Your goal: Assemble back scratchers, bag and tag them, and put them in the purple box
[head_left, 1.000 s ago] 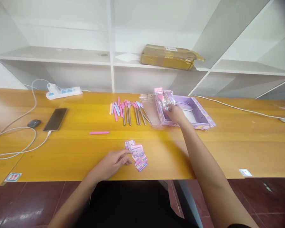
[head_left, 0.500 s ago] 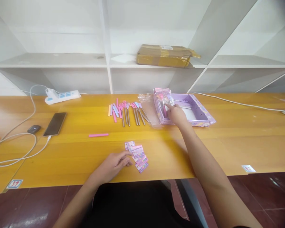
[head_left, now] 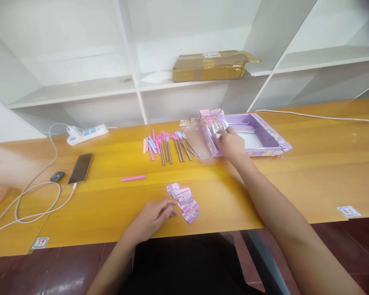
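My right hand (head_left: 232, 143) is at the left side of a shallow purple cardboard box (head_left: 272, 130), its fingers curled onto a clear bagged back scratcher (head_left: 215, 125) with a pink header card; the fingertips are partly hidden. My left hand (head_left: 155, 217) rests on the table with its fingers loosely stretched, just beside a fanned pile of small pink and purple cards (head_left: 184, 198). Farther back lie several small back scratchers (head_left: 166, 147) with claw heads and metal shafts. Short coloured tubes (head_left: 150, 144) lie to their left, and a single pink tube (head_left: 133, 178) lies nearer.
Clear plastic bags (head_left: 197, 139) lie left of the box. A phone (head_left: 80, 168) on a white cable, a dark mouse-like object (head_left: 57, 176) and a power strip (head_left: 87, 134) are at the left. A taped brown parcel (head_left: 209, 67) sits on the shelf behind.
My right fingers have shifted slightly over the bagged back scratcher in the box. My left hand stays beside the cards. The whole view has tilted and moved a little.
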`<move>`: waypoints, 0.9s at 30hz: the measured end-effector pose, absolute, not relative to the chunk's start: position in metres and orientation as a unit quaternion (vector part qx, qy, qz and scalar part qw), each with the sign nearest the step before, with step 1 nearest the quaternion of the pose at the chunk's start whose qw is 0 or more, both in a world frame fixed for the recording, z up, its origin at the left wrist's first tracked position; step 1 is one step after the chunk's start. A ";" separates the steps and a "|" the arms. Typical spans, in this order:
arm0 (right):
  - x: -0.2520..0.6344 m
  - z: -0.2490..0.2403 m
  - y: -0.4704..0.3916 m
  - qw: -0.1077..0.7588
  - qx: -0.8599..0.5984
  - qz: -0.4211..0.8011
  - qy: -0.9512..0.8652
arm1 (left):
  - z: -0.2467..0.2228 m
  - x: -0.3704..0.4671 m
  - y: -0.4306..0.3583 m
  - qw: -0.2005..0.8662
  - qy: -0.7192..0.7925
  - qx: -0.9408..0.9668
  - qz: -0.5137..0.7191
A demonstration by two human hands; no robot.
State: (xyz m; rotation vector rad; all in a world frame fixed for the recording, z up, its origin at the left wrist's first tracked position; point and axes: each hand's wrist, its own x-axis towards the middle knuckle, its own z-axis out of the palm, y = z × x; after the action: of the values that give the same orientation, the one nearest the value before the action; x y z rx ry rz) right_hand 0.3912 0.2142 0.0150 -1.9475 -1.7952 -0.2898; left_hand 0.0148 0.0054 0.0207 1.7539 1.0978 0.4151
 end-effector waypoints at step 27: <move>0.300 0.003 0.179 0.121 -0.486 -0.001 -0.865 | 0.000 -0.094 0.065 -0.004 0.610 0.777 0.154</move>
State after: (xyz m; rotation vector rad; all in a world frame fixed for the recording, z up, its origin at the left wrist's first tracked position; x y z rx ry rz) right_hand 0.2997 0.1788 0.0025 -1.4198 -2.5273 -0.0024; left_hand -0.0937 0.0654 -0.0001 2.4487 1.9219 0.4865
